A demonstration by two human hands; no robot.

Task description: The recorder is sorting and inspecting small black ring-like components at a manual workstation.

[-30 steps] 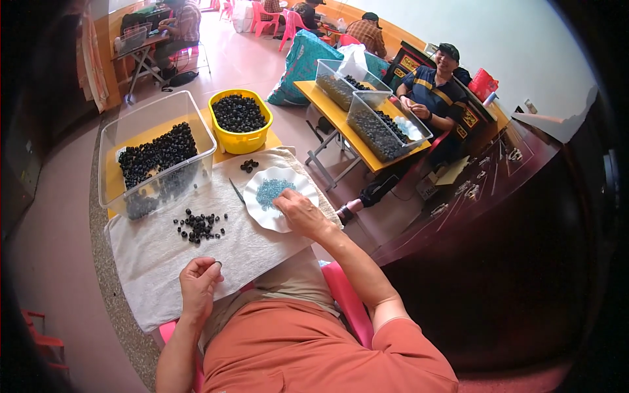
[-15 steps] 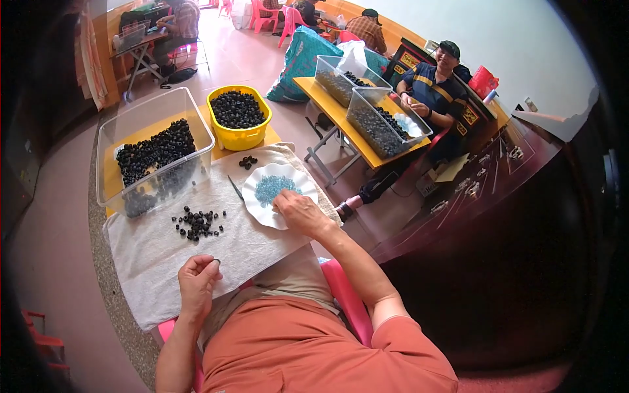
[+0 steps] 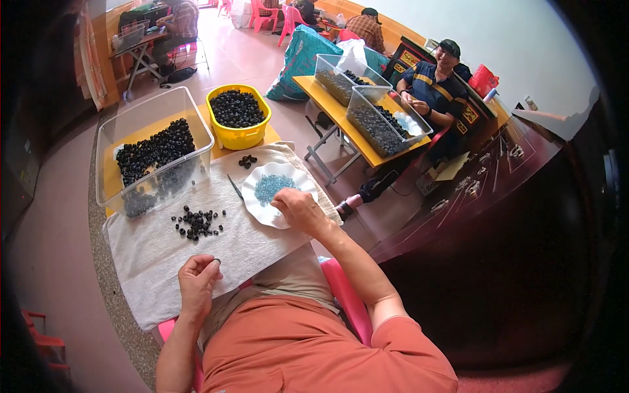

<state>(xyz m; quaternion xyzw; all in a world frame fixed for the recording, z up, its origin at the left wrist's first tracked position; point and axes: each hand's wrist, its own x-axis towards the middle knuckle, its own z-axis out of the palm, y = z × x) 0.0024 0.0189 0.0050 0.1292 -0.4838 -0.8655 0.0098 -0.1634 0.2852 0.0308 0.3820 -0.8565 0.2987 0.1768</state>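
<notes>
My left hand [image 3: 196, 283] is above the near edge of the white cloth [image 3: 147, 262], thumb and fingers pinched on a small dark ring-shaped piece [image 3: 217, 261]. My right hand [image 3: 300, 211] reaches over a white plate with a wavy rim [image 3: 257, 211]. Its fingertips are closed at the edge of a heap of small pale-blue beads [image 3: 272, 187]; anything between them is too small to make out. Between the hands and the large tub lies a loose group of small black round pieces [image 3: 196, 224]. A smaller black cluster [image 3: 247, 161] sits beyond the plate.
A clear plastic tub [image 3: 203, 149] with many black pieces stands at the left, beside a yellow basket [image 3: 239, 139] full of them. A thin pointed tool [image 3: 234, 187] lies left of the plate. At right, a seated person [image 3: 432, 85] works at a yellow table [image 3: 331, 121] with clear bins.
My right hand has shifted very slightly at the plate, its fingertips a little higher. My left hand stays put with the ring-shaped piece. The person at the right has moved their hands slightly.
</notes>
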